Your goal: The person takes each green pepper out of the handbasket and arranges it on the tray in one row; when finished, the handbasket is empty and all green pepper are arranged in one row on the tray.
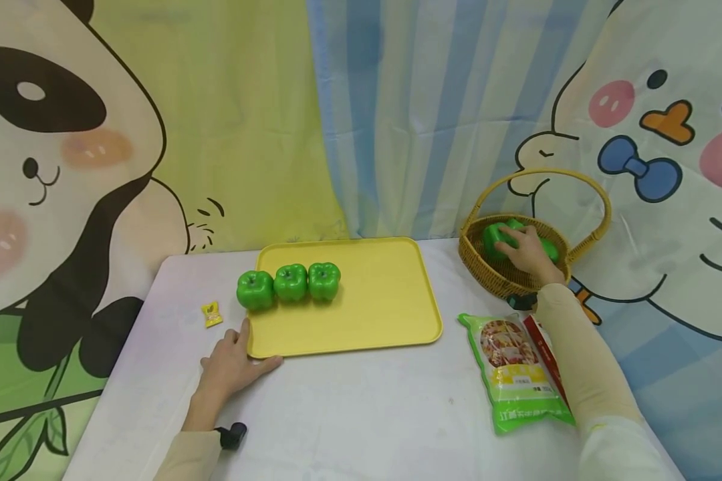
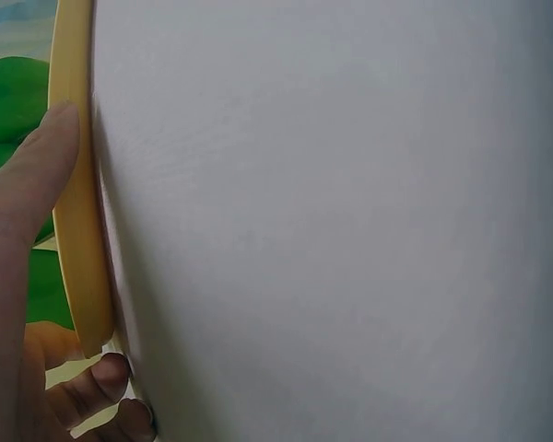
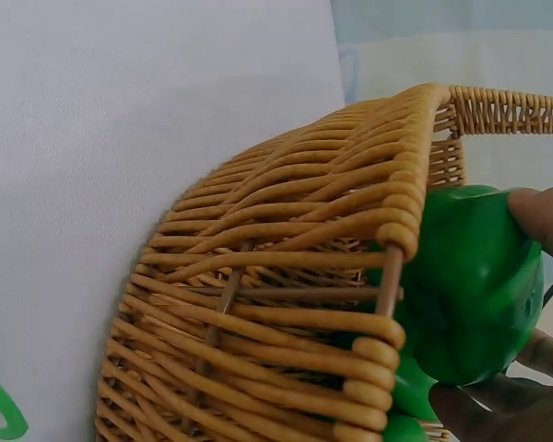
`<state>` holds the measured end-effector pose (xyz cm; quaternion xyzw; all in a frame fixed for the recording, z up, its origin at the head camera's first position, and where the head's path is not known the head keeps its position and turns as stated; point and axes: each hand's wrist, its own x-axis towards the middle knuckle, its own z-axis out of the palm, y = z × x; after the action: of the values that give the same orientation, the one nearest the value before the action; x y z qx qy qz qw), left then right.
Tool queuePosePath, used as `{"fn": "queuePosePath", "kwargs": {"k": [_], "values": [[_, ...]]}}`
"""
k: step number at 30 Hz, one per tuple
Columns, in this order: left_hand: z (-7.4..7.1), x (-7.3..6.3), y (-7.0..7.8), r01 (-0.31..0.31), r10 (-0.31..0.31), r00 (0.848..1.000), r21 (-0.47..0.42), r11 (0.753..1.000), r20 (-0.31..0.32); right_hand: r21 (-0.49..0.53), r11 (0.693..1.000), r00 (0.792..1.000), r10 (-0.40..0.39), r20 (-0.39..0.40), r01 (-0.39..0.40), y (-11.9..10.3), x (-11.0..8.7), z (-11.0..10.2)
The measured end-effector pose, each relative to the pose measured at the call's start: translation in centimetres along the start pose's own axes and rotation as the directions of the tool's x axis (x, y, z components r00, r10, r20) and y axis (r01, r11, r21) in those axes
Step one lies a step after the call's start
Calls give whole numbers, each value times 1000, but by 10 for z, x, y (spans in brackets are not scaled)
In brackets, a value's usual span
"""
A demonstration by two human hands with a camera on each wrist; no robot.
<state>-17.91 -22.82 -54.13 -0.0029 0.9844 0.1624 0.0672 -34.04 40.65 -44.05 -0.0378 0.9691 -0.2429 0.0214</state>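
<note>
My left hand (image 1: 228,364) holds the front left corner of a yellow tray (image 1: 367,321), thumb along the front edge and fingers by the left side. The left wrist view shows the thumb against the tray's rim (image 2: 81,203). Three green bell peppers (image 1: 291,282) stand in a row at the tray's left; the leftmost overlaps its rim. Over at the right, my right hand (image 1: 529,254) reaches into a wicker basket (image 1: 481,267) and grips a green bell pepper (image 3: 475,276) between thumb and fingers. More green shows beneath that pepper, partly hidden by the basket wall.
A small yellow wrapped packet (image 1: 212,313) lies left of the tray. In front of the basket is a green food bag (image 1: 517,374), with a red package (image 1: 546,354) partly under my right sleeve. The basket's tall handle (image 1: 541,172) arches above it. Printed curtains hang behind the table.
</note>
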Motion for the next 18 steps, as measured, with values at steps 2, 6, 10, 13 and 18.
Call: {"fn": "queuePosePath", "kwargs": {"k": [2,6,10,13,18], "values": [[0,0,0,-3,3,1000,3,1000,0,2,1000,1000,-7,-18,7,0,-1,0],[0,0,0,-2,2,1000,5,1000,2,11,999,998,-31,-46,31,-2,-3,-1],[-1,1,-1,1,-1,1000,6,1000,5,20,998,995,-65,-76,67,-8,-5,-1],[-1,1,0,0,0,1000,5,1000,7,22,995,990,-95,-109,97,-14,-7,0],[-1,0,0,-2,2,1000,-3,1000,7,38,991,980,-119,-160,127,-26,-9,4]]}}
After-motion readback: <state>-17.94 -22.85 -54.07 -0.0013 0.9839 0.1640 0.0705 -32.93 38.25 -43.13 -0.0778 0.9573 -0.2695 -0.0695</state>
